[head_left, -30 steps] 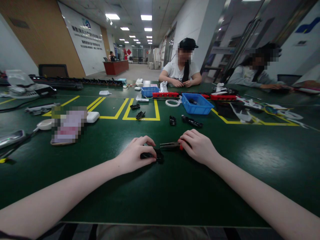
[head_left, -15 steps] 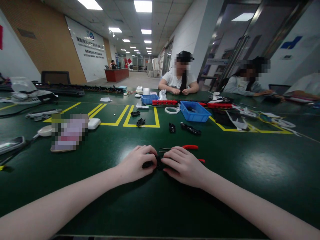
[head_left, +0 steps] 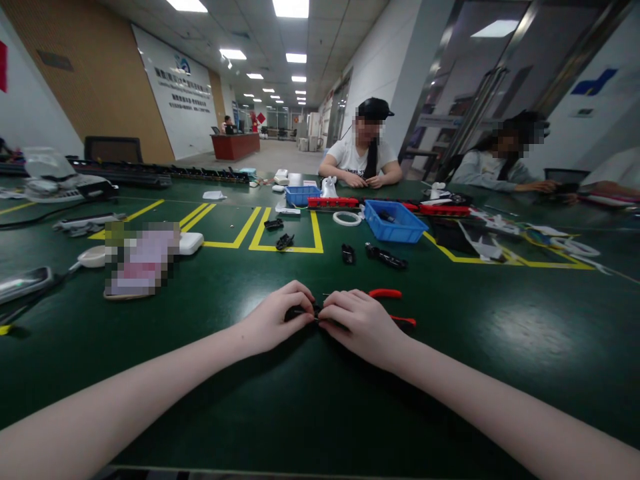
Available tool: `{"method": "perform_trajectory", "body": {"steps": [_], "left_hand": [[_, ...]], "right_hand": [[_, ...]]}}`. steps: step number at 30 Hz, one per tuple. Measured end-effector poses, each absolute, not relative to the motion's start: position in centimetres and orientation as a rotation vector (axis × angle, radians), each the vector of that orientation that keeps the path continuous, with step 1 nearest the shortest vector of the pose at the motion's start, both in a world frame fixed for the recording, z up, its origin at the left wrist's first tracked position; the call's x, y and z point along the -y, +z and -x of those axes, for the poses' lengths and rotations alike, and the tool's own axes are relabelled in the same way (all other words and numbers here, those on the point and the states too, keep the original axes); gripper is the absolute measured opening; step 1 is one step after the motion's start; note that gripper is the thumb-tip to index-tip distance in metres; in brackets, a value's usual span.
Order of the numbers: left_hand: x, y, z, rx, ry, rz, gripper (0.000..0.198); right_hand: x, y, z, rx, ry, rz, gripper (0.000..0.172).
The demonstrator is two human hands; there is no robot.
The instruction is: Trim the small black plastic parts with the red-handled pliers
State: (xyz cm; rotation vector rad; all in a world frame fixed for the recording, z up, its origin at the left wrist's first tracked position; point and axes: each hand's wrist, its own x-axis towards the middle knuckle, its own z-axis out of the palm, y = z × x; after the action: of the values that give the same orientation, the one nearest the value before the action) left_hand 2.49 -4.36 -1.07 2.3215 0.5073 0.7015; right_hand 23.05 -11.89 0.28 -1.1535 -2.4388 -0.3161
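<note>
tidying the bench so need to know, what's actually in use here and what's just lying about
In use: black part, pinched between left hand and right hand; red pliers just behind the right hand.
Lying about: blue bin, white ring, loose black pieces, white box.

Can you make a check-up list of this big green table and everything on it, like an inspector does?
Surface: dark green table mat marked with yellow tape lines.
Job's things: small black plastic part at the near middle; red-handled pliers lying beside it.
Clutter: blue plastic bin, loose black clips, white ring.
Grips: left hand and right hand both shut on the part, fingertips meeting.
Cables: dark cable at the far left.
Surroundings: two people seated across the table, one in a white shirt, one in a grey top; red desk down the hall.
</note>
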Motion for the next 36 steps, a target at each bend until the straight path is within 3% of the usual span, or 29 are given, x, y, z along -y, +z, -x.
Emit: {"method": "perform_trajectory", "body": {"steps": [14, 36], "left_hand": [[3.8, -0.1, -1.1, -0.405, 0.477, -2.331, 0.011], [3.7, -0.6, -1.5, -0.531, 0.537, -2.316, 0.009]], "right_hand": [[12.1, 0.5, -21.7, 2.298, 0.114, 1.241, 0.009], [12.1, 0.5, -21.1, 2.451, -0.275, 1.285, 0.015]]}}
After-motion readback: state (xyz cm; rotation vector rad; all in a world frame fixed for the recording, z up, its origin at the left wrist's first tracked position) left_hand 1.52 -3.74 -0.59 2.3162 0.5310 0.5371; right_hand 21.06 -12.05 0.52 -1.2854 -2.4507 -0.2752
